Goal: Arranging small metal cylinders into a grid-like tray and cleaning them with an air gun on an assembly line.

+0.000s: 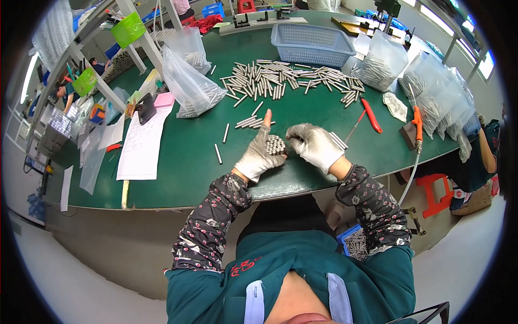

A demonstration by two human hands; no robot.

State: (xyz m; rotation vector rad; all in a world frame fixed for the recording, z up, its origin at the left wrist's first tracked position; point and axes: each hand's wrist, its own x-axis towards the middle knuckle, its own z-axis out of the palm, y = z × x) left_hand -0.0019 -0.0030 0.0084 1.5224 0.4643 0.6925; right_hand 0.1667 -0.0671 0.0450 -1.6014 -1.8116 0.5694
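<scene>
My left hand (258,155), in a grey-white glove with the thumb and a fingertip bare, is wrapped round a bundle of short metal rods (275,144). Their round ends face up, packed tightly together. Just right of the bundle is my right hand (314,146), gloved too, with its fingers curled in; what they hold, if anything, is hidden. A few loose rods (339,141) lie beside the right wrist. Further rods (248,122) rest beyond my left hand, and a large heap of rods (291,79) spreads over the green table (186,159).
A blue plastic basket (313,47) stands behind the heap. Bags of rods (193,89) flank it at left, with more bags (436,97) at right. Red-handled pliers or a similar tool (371,115) and an orange air gun (417,125) lie at right. Papers (141,146) cover the left side.
</scene>
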